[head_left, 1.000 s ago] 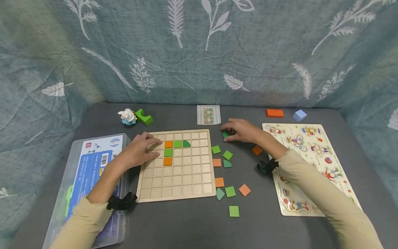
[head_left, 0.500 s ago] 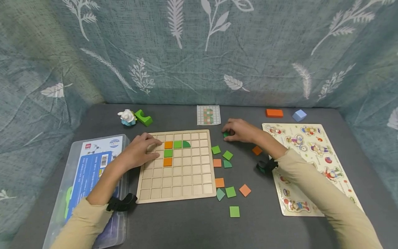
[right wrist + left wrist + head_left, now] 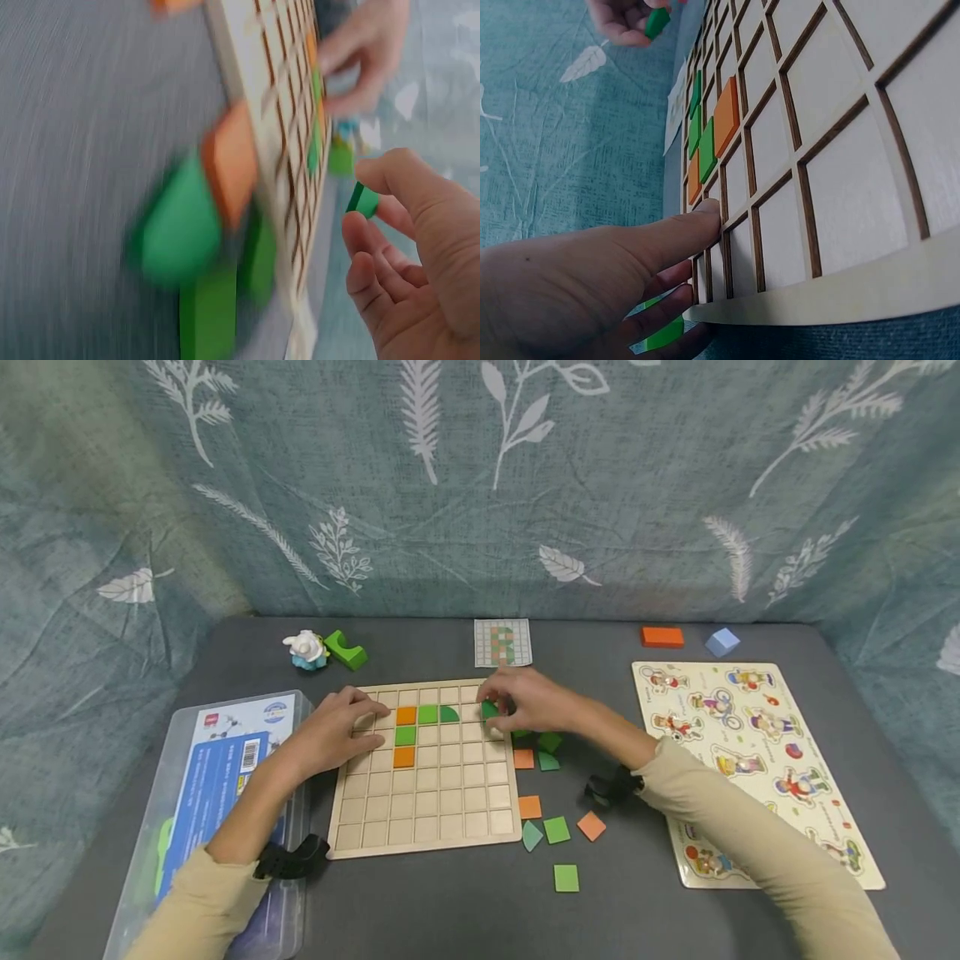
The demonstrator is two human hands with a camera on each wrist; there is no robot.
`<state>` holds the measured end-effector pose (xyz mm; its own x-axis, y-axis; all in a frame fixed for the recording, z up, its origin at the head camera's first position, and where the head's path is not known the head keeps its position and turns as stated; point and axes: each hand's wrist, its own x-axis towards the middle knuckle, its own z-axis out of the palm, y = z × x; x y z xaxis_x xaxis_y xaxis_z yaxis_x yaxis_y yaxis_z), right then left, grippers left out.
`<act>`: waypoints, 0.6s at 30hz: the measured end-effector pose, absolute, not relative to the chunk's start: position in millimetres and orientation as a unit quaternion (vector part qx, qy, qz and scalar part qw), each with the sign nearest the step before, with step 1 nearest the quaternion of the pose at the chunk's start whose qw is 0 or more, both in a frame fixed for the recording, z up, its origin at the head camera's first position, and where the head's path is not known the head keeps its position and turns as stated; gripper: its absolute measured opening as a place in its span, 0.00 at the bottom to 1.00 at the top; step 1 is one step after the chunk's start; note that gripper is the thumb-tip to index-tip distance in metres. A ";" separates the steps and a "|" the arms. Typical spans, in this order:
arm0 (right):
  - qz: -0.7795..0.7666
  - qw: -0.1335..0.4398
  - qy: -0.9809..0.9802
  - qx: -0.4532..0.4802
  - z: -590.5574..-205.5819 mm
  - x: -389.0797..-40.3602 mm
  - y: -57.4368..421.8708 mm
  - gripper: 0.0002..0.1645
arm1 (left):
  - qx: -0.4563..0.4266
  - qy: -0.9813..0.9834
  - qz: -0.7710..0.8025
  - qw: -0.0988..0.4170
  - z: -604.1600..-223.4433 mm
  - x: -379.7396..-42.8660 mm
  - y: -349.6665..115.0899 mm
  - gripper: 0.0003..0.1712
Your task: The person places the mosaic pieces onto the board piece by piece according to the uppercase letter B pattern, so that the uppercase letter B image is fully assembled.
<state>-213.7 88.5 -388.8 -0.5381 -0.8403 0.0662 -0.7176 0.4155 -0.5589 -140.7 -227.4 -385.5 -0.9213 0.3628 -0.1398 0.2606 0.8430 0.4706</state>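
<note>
My right hand (image 3: pixel 528 700) pinches a dark green tile (image 3: pixel 489 709) above the upper right part of a wooden grid board (image 3: pixel 450 799). In the right wrist view the tile (image 3: pixel 364 200) sits between thumb and fingertips, apart from the board. My left hand (image 3: pixel 330 731) rests at the board's upper left, its thumb (image 3: pixel 682 232) lying straight on the grid. An orange tile (image 3: pixel 406 716), a green tile (image 3: pixel 427 714) and a dark green quarter-circle tile (image 3: pixel 448 714) form a row. Below the first lie a green tile (image 3: pixel 405 736) and another orange tile (image 3: pixel 403 757).
Several loose tiles (image 3: pixel 557 830) lie right of the board. A pattern card (image 3: pixel 502 643) stands behind it. At left is a plastic box (image 3: pixel 225 777), at right a picture puzzle board (image 3: pixel 750 760). Toy figure (image 3: pixel 306 649) and blocks (image 3: pixel 662 637) sit along the back.
My right hand has picked up the dark green tile from the table and carried it left over the board. The left hand has stayed in place.
</note>
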 end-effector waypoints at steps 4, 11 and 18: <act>-0.280 0.155 0.815 -0.483 -390.3 -195.9 64.6 0.18 | 0.163 0.954 0.228 0.109 -386.1 -139.4 -227.7 0.21; -0.288 0.177 0.793 -0.507 -399.2 -182.0 39.5 0.17 | 0.153 0.955 0.227 0.115 -386.1 -137.5 -226.8 0.21; -0.251 0.187 0.798 -0.515 -403.0 -178.9 30.0 0.20 | 0.158 0.954 0.229 0.114 -385.0 -138.8 -227.5 0.21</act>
